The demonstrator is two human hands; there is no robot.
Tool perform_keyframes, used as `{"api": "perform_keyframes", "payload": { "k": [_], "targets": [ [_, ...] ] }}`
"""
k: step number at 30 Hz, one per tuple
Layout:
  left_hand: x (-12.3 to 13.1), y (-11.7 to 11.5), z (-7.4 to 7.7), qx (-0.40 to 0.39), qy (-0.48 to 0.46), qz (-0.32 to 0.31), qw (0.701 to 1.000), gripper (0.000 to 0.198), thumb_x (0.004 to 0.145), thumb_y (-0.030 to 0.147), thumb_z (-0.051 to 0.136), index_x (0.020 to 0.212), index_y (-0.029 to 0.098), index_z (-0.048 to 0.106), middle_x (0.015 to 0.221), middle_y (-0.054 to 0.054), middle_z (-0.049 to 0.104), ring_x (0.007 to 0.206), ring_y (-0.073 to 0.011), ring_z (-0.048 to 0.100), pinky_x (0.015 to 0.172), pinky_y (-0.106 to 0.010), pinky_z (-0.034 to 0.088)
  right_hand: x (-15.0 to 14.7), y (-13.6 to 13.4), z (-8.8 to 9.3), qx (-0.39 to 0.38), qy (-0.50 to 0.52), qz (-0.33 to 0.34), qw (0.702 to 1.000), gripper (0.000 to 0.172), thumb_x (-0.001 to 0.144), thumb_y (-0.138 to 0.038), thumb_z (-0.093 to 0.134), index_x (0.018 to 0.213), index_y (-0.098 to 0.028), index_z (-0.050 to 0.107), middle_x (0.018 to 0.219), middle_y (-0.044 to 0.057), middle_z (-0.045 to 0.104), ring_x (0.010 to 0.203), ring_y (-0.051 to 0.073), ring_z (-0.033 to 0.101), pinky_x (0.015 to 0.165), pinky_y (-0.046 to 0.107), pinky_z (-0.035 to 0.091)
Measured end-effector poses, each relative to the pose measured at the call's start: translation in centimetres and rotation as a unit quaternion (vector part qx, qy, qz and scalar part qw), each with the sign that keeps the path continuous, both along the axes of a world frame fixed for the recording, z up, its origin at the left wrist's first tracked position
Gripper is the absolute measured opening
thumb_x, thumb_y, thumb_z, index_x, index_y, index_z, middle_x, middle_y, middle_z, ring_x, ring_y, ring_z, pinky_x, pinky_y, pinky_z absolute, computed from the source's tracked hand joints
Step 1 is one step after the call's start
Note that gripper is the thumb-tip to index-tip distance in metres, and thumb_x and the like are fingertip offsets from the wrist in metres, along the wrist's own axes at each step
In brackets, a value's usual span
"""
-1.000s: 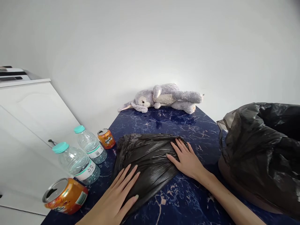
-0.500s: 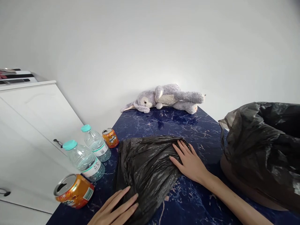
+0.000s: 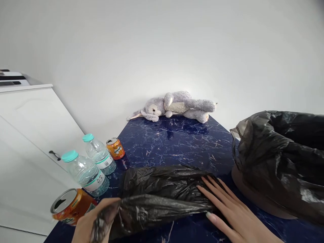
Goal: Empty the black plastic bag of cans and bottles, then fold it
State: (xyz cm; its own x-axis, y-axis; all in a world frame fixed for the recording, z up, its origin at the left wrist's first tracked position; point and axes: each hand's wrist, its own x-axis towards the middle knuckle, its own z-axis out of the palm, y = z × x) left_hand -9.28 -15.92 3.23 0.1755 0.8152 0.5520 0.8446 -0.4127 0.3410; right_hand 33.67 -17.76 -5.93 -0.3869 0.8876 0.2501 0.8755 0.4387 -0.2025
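A black plastic bag [image 3: 159, 206] lies crumpled across the near part of the blue marbled table, its near edge lifted into a fold. My left hand [image 3: 88, 221] grips that raised edge at the bag's left end, with film draped over its fingers. Stretched and spread, the fingers of my right hand [image 3: 227, 206] rest on the right end of the bag, the thumb at the fold. Close to my left hand stands an orange soda can [image 3: 73, 206], open at the top and partly covered by the hand.
Two clear water bottles [image 3: 86, 175] with turquoise caps and another orange can [image 3: 115, 148] line the table's left edge. A plush rabbit [image 3: 174, 105] lies at the back against the wall. A bin lined with a black bag [image 3: 268, 162] stands at right. White cabinets [image 3: 32, 135] are at left.
My left hand has taken hold of the bag's near edge and lifted it into a fold. The bag and my right hand have come nearer to me. The view has shifted slightly.
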Motion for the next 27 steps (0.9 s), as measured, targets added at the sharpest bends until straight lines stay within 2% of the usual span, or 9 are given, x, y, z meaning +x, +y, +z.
{"api": "perform_keyframes", "payload": {
  "k": [4, 7, 9, 12, 14, 16, 18, 21, 27],
  "targets": [
    [1.1, 2.1, 2.5, 0.080, 0.066, -0.020, 0.994, 0.024, 0.103, 0.025, 0.050, 0.116, 0.023, 0.070, 0.095, -0.004, 0.083, 0.083, -0.0233, 0.082, 0.072, -0.026, 0.064, 1.9, -0.9, 0.6, 0.108, -0.018, 0.039, 0.993, 0.050, 0.107, -0.040, 0.058, 0.156, -0.037, 0.055, 0.156, -0.001, 0.060, 0.139, 0.034, 0.062, 0.109, 0.051, 0.060],
    [2.7, 4.1, 3.7, 0.125, 0.168, -0.010, 0.978, 0.027, 0.100, 0.018, 0.047, 0.118, 0.023, 0.066, 0.065, 0.002, 0.073, 0.055, -0.0212, 0.073, 0.053, -0.027, 0.053, 2.5, -1.0, 1.0, 0.138, -0.016, 0.029, 0.990, 0.036, 0.107, -0.036, 0.058, 0.141, -0.031, 0.068, 0.140, 0.001, 0.074, 0.122, 0.029, 0.075, 0.101, 0.047, 0.063],
    [3.7, 5.6, 4.1, 0.119, 0.222, 0.028, 0.967, 0.030, 0.100, 0.018, 0.048, 0.125, 0.022, 0.065, 0.061, 0.003, 0.069, 0.053, -0.0241, 0.071, 0.050, -0.030, 0.050, 2.4, -0.9, 1.3, 0.135, -0.001, 0.009, 0.991, 0.030, 0.108, -0.035, 0.055, 0.134, -0.027, 0.070, 0.128, 0.005, 0.079, 0.111, 0.026, 0.078, 0.096, 0.044, 0.063],
    [5.6, 7.5, 4.7, 0.148, 0.238, 0.061, 0.958, 0.042, 0.104, 0.024, 0.050, 0.145, 0.013, 0.055, 0.105, -0.014, 0.079, 0.097, -0.0360, 0.078, 0.080, -0.045, 0.062, 1.8, -0.4, 1.6, 0.121, 0.030, -0.026, 0.992, 0.028, 0.112, -0.033, 0.046, 0.115, -0.025, 0.072, 0.109, 0.006, 0.081, 0.093, 0.023, 0.079, 0.086, 0.040, 0.062],
    [7.2, 7.9, 5.0, 0.182, 0.236, 0.035, 0.954, 0.050, 0.106, 0.023, 0.049, 0.154, 0.007, 0.048, 0.137, -0.024, 0.068, 0.130, -0.0418, 0.065, 0.107, -0.059, 0.054, 1.2, 0.1, 1.7, 0.112, 0.040, -0.039, 0.992, 0.031, 0.113, -0.034, 0.041, 0.108, -0.026, 0.070, 0.101, 0.004, 0.080, 0.085, 0.023, 0.078, 0.079, 0.039, 0.062],
    [8.9, 7.5, 5.1, 0.185, 0.250, -0.034, 0.950, 0.051, 0.107, 0.019, 0.048, 0.157, 0.010, 0.046, 0.154, -0.021, 0.057, 0.148, -0.0390, 0.050, 0.122, -0.061, 0.043, 0.8, 0.7, 1.7, 0.110, 0.036, -0.045, 0.992, 0.030, 0.114, -0.037, 0.039, 0.113, -0.027, 0.067, 0.098, 0.002, 0.079, 0.083, 0.024, 0.077, 0.073, 0.040, 0.061],
    [10.4, 6.7, 4.8, 0.147, 0.280, -0.140, 0.938, 0.049, 0.108, 0.017, 0.049, 0.157, 0.017, 0.049, 0.160, -0.012, 0.055, 0.156, -0.0320, 0.042, 0.130, -0.056, 0.036, 0.4, 1.0, 2.0, 0.123, 0.022, -0.057, 0.991, 0.031, 0.114, -0.040, 0.038, 0.123, -0.027, 0.064, 0.094, 0.002, 0.079, 0.080, 0.026, 0.076, 0.066, 0.040, 0.060],
    [12.0, 5.8, 3.5, 0.054, 0.325, -0.249, 0.911, 0.044, 0.112, 0.030, 0.050, 0.155, 0.022, 0.054, 0.166, -0.004, 0.052, 0.160, -0.0297, 0.037, 0.130, -0.053, 0.041, -0.4, 0.9, 3.1, 0.181, -0.008, -0.076, 0.981, 0.037, 0.114, -0.040, 0.033, 0.132, -0.023, 0.061, 0.096, 0.004, 0.081, 0.079, 0.027, 0.077, 0.067, 0.042, 0.061],
    [12.8, 6.6, -0.1, -0.063, 0.302, -0.281, 0.909, 0.055, 0.114, 0.044, 0.045, 0.166, 0.024, 0.040, 0.173, -0.003, 0.039, 0.162, -0.0320, 0.033, 0.128, -0.055, 0.042, -3.9, -0.1, 5.2, 0.296, -0.100, -0.003, 0.950, 0.044, 0.110, -0.034, 0.046, 0.147, -0.014, 0.059, 0.145, 0.010, 0.070, 0.122, 0.027, 0.073, 0.098, 0.044, 0.059]
  ]
}}
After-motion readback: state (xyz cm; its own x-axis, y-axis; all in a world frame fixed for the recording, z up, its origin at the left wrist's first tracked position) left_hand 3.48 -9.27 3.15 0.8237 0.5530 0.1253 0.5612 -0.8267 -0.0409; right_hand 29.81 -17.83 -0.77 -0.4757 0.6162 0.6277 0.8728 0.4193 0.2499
